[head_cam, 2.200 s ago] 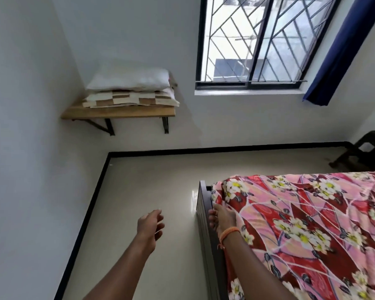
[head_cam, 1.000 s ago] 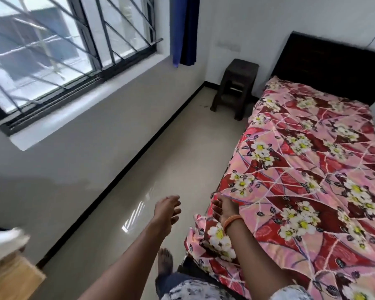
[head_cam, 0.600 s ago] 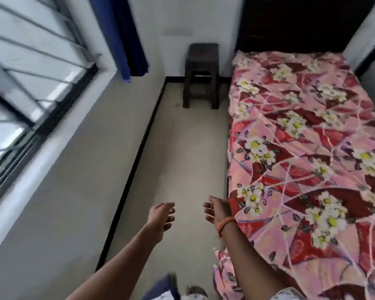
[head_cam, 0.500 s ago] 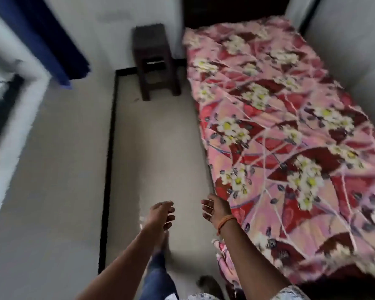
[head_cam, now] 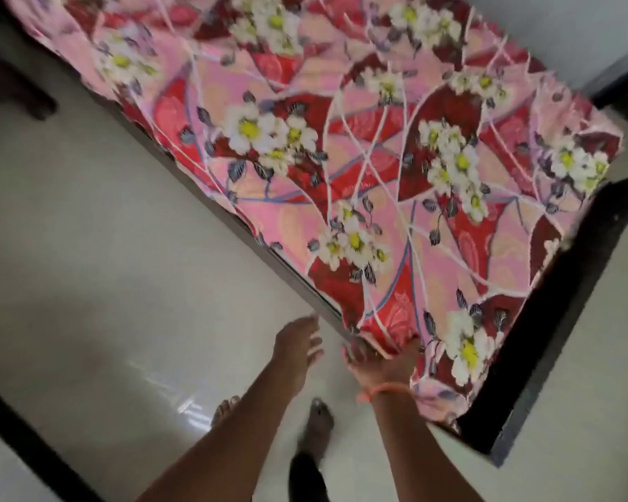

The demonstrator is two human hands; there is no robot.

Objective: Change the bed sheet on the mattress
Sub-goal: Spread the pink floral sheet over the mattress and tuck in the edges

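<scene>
Glossy pale floor [head_cam: 106, 248] with dark stool [head_cam: 11, 88].

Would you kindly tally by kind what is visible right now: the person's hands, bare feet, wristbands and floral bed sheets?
Hands: 2, the left hand over the floor, the right hand at the sheet's edge
Bare feet: 2, one and another
Orange wristband: 1
Floral bed sheet: 1
Total: 6

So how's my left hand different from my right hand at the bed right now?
The left hand hangs over the bare floor, touching nothing; the right hand is at the edge of the floral sheet, near the bed's corner. The right wrist wears an orange band; the left has none. Blur hides whether the right hand grips the sheet. Both reach forward, fingers extended.
</scene>
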